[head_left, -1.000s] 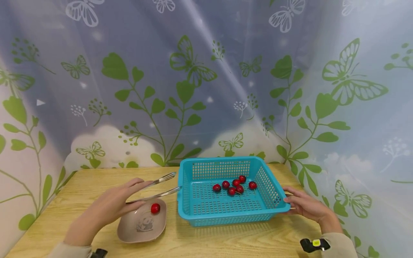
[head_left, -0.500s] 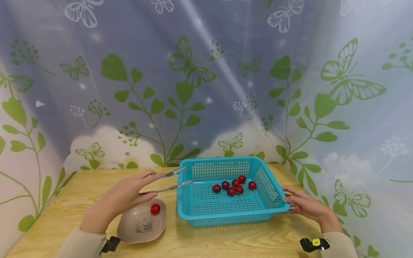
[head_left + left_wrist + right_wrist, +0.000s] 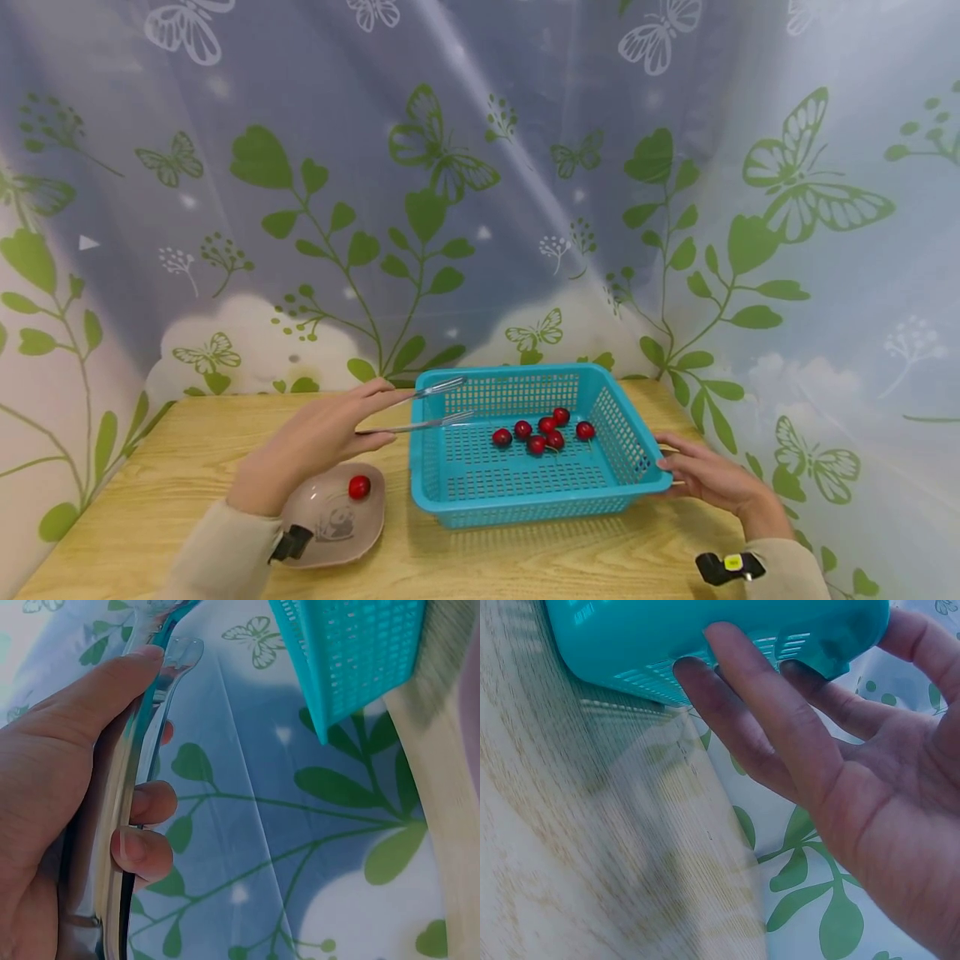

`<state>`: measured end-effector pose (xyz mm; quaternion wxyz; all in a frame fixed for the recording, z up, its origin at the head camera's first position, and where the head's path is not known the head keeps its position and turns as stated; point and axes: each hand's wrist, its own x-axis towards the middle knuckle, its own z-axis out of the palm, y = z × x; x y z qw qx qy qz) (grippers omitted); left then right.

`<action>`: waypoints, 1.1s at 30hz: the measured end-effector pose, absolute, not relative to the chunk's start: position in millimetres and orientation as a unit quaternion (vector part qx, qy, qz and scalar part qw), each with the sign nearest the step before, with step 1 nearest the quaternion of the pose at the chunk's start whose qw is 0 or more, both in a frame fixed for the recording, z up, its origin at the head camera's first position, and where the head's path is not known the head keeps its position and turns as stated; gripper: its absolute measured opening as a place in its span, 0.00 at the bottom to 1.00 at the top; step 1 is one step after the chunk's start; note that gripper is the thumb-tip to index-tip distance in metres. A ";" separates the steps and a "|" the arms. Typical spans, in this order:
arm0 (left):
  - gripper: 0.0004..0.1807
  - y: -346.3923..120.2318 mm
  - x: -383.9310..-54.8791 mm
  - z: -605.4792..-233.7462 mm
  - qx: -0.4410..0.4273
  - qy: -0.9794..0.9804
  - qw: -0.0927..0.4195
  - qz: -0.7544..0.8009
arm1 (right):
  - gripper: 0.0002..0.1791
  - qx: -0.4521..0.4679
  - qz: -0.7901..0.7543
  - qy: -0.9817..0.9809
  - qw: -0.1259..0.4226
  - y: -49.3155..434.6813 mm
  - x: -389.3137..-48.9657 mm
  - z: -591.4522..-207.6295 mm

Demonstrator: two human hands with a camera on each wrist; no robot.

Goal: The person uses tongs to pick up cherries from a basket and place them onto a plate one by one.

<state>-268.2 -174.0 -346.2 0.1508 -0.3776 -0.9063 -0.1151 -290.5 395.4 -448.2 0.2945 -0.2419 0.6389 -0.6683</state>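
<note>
My left hand (image 3: 318,446) holds metal tongs (image 3: 444,387), thumb on one arm and fingers on the other, as the left wrist view (image 3: 112,825) shows. Their two fork-like ends stand apart over the left side of a turquoise mesh basket (image 3: 540,504). Inside it, several dark red cherries (image 3: 554,439) lie loosely grouped, right of the tongs' ends. At the basket's right end, my right hand (image 3: 716,479) holds the rim and side; in the right wrist view its fingertips lie against the turquoise plastic (image 3: 645,637). One cherry (image 3: 359,487) sits in a pinkish dish (image 3: 363,533).
The dish, with a panda print, stands left of the basket, partly under my left forearm. Everything rests on a wood-grain table (image 3: 480,567). Behind and to the right hangs a curtain (image 3: 480,292) patterned with leaves and butterflies, close to the basket's back.
My left hand has moved right and slightly away from me, carrying the tongs from above the dish to over the basket's left side. The right hand and cherries have stayed put.
</note>
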 end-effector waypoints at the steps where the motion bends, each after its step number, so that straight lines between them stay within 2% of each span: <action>1: 0.31 -171.7 -269.1 -344.8 -0.376 -0.907 0.149 -0.112 | 0.24 -0.244 -0.668 0.639 0.294 395.2 -290.5 -447.9; 5: 0.30 -162.6 -273.3 -340.5 -0.380 -0.908 0.143 -0.102 | 0.24 -0.238 -0.668 0.640 0.296 395.5 -290.8 -448.2; 12: 0.31 -148.3 -280.6 -337.9 -0.381 -0.914 0.079 -0.114 | 0.24 -0.238 -0.671 0.637 0.296 396.5 -291.6 -450.0; 21: 0.33 -123.5 -289.5 -331.9 -0.373 -0.922 0.026 -0.101 | 0.24 -0.241 -0.669 0.640 0.290 396.7 -289.9 -448.6; 33: 0.27 -89.3 -302.6 -328.2 -0.381 -0.923 0.015 -0.054 | 0.24 -0.241 -0.668 0.643 0.286 396.3 -288.9 -447.4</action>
